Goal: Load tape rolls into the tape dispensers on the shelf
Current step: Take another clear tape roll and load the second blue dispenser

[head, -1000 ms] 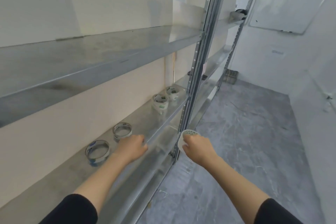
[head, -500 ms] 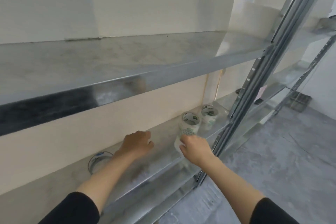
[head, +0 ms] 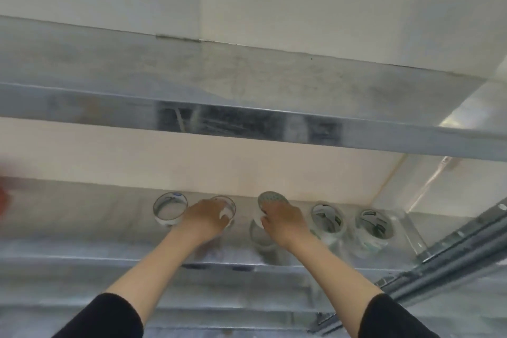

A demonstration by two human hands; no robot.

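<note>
Several tape rolls stand in a row on the lower metal shelf. My left hand grips the rim of a clear tape roll, second from the left. Beside it on the left stands another clear tape roll. My right hand holds a white roll with a green dotted top just above or on the shelf. To the right stand two rolls with green-printed wrapping. No dispenser is recognisable in view.
An upper metal shelf runs across just above the hands, leaving a low gap. A slotted steel upright slants at the right. A blurred red thing shows at the left edge. The cream wall backs the shelf.
The view has swung to face the shelf squarely. My left hand has taken hold of the clear roll. My right hand has brought the dotted roll over the shelf between the rolls.
</note>
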